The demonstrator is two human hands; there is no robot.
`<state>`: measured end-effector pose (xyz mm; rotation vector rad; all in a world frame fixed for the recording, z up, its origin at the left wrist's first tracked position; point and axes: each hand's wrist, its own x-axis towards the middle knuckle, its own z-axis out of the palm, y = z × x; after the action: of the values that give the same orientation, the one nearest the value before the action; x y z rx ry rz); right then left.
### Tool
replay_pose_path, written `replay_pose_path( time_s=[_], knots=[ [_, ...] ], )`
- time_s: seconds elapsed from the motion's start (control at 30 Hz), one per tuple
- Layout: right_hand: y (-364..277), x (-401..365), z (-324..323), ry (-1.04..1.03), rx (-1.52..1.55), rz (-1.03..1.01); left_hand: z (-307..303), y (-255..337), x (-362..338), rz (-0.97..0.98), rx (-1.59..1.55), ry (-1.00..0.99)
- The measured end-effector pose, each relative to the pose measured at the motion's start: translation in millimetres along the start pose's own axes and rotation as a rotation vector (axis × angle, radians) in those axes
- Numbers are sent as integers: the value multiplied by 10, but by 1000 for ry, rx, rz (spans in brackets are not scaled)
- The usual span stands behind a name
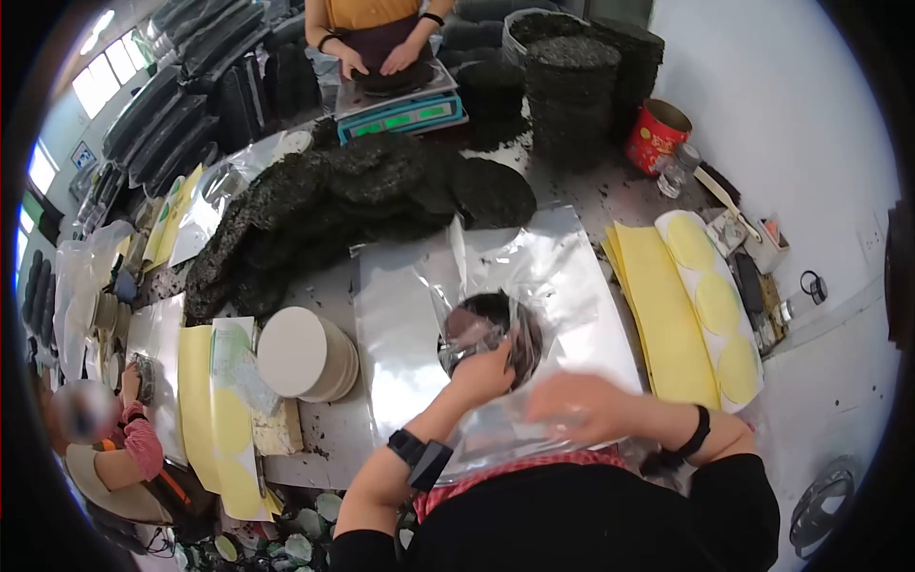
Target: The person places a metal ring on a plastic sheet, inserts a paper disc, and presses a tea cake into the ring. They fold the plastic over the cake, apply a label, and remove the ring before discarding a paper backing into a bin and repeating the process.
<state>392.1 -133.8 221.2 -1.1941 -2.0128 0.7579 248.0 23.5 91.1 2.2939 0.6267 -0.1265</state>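
Observation:
On a silvery metal sheet (pixel 572 257) lies a dark round disc (pixel 527 357), partly covered by clear plastic film (pixel 491 440). My left hand (pixel 486 370) is at the disc's lower edge, its fingers bent around the film there. To the right, my right hand (pixel 577 405) is blurred by motion and hovers over the film near the sheet's lower right edge; its fingers cannot be made out. A stack of round off-white discs (pixel 303 353) stands left of the sheet. Behind the sheet, dark flat round cakes (pixel 372 181) lie piled in an arc.
Yellow sheets (pixel 667 324) and round yellow labels (pixel 699 296) lie at the right. Farther back are a red can (pixel 658 133), a glass jar (pixel 679 172) and a brush (pixel 729 195). A co-worker's hands are at a scale (pixel 400 116); another person sits at the left.

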Motion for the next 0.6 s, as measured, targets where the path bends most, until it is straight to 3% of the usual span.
replay_pose_path(
  time_s=[0.1,0.13,0.17,0.23,0.27,0.3,0.4,0.43,0.53,0.6],
  knots=[
    [858,-213,158,-72,-243,437,-107,-52,-57,78,75,-124],
    [1035,-259,256,106,-182,470,-73,-60,-84,106,100,-169],
    [1212,-306,356,288,-115,483,-4,-59,-107,116,100,-125],
    [1116,147,396,586,24,198,51,-66,-59,129,116,-5],
    [876,458,528,516,-17,60,71,-83,-95,132,136,35],
    [1074,538,755,351,-200,-54,1,27,-186,28,55,48],
    [1402,670,955,-68,-345,375,40,-59,-558,173,281,278],
    [1449,645,1029,-49,-493,373,-86,-54,-700,318,106,282],
    [1294,807,1037,-156,-640,540,1,-323,-745,351,121,1018],
    [1379,814,1087,-88,-646,499,65,-431,-682,291,172,1273]
  ],
)
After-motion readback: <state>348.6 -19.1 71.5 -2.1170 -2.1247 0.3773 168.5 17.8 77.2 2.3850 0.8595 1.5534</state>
